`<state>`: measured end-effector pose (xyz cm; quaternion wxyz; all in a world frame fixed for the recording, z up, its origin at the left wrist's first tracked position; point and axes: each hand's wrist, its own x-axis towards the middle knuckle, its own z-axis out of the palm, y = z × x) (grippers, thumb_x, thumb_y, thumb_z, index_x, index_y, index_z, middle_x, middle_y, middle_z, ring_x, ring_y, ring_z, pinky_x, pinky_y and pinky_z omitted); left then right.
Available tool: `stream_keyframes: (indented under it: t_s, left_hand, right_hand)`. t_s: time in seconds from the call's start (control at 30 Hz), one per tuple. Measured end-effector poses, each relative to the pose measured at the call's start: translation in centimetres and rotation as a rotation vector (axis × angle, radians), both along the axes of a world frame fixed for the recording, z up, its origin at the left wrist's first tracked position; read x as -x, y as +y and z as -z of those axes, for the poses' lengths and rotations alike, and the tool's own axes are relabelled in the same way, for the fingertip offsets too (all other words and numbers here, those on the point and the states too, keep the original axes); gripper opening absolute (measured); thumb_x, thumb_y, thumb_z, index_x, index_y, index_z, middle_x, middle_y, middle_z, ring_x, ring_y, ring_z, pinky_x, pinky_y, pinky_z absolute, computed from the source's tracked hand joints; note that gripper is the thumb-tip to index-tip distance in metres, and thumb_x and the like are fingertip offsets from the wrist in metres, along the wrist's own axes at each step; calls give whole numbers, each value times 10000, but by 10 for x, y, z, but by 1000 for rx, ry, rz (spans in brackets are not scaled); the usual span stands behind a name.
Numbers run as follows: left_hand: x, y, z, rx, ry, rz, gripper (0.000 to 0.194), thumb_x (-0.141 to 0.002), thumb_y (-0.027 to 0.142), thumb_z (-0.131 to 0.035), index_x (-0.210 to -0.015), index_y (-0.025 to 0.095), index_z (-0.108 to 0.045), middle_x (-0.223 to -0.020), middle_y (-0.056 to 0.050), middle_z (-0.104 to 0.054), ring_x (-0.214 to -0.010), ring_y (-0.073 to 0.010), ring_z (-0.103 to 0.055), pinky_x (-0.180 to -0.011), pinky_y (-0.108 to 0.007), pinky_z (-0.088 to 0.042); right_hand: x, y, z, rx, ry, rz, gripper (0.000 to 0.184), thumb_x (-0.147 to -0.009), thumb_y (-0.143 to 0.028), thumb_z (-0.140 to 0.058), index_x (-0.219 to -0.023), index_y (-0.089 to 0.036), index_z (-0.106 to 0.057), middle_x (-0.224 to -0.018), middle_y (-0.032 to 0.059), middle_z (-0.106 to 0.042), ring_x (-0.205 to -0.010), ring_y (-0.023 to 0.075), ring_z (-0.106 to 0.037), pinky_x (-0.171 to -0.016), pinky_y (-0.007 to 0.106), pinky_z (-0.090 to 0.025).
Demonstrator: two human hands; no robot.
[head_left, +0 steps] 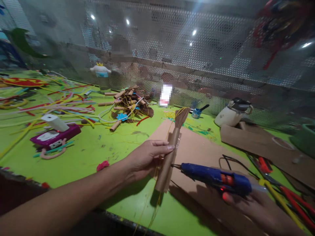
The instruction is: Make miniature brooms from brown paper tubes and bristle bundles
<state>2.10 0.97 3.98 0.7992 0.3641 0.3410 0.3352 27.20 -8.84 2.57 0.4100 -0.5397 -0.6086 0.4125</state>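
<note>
My left hand is closed around a rolled brown paper tube, which tilts upward to the right. A fringed brush-like brown end fans out at its top, and thin yellow strings trail from it. My right hand grips a blue glue gun with an orange-red part and a small red light. The gun's metal nozzle points left and meets the side of the tube, or lies very close to it. A brown cardboard sheet lies under the tube and gun.
Brown paper rolls are heaped behind my left hand. A purple power strip with a white plug stands at left, near scattered coloured strips. Pliers with red handles, a small blue jar and a perforated metal panel are also around.
</note>
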Motion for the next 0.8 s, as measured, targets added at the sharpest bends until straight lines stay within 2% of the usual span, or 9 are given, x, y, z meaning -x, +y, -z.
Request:
stream_keyframes:
  t_s: [0.13, 0.3, 0.37, 0.53, 0.7, 0.8]
  left_hand:
    - [0, 1, 2, 17, -5, 3, 155, -702, 187, -707, -810, 93, -647, -733, -56, -618, -596, -103, -542, -620, -250, -431]
    - [-1, 2, 3, -4, 21, -21, 151, -711, 172, -695, -824, 92, -636, -766, -64, -618, -620, -104, -547, -613, -235, -429]
    - [-1, 3, 5, -11, 31, -28, 142, -722, 175, -687, -823, 91, -633, -758, -60, -613, -615, -100, -543, -601, -227, -425]
    - [-2, 2, 7, -25, 45, 5, 148, -732, 204, -684, -811, 100, -616, -754, -49, -608, -632, -102, -551, -626, -232, -423]
    - [-2, 1, 9, -42, 81, 47, 202, -719, 257, -699, -824, 108, -611, -794, -49, -610, -647, -102, -551, -628, -234, -420]
    - [-3, 1, 8, -52, 76, 41, 187, -718, 250, -695, -808, 110, -610, -771, -39, -604, -635, -100, -545, -624, -236, -422]
  right_hand:
    - [7, 0, -7, 112, 41, -81, 210, -705, -404, -687, -749, -199, -673, -603, 58, -629, -617, 235, -616, -533, 307, -538]
    - [17, 3, -16, 105, 14, -197, 278, -705, -456, -663, -604, -204, -605, -599, 51, -594, -533, 198, -555, -498, 308, -502]
    - [16, 2, -15, 90, -3, -155, 269, -703, -466, -662, -647, -205, -629, -654, 62, -625, -595, 218, -590, -552, 316, -520]
    - [3, 4, -2, 65, 20, 111, 308, -649, -416, -735, -855, -199, -663, -906, 97, -699, -811, 264, -647, -737, 340, -544]
    - [-2, 13, 0, 18, -56, 8, 317, -702, -453, -680, -828, -163, -692, -825, 110, -705, -794, 273, -657, -719, 350, -553]
    - [1, 13, -4, -50, -108, 33, 320, -724, -458, -656, -825, -157, -696, -788, 94, -701, -747, 242, -655, -679, 315, -559]
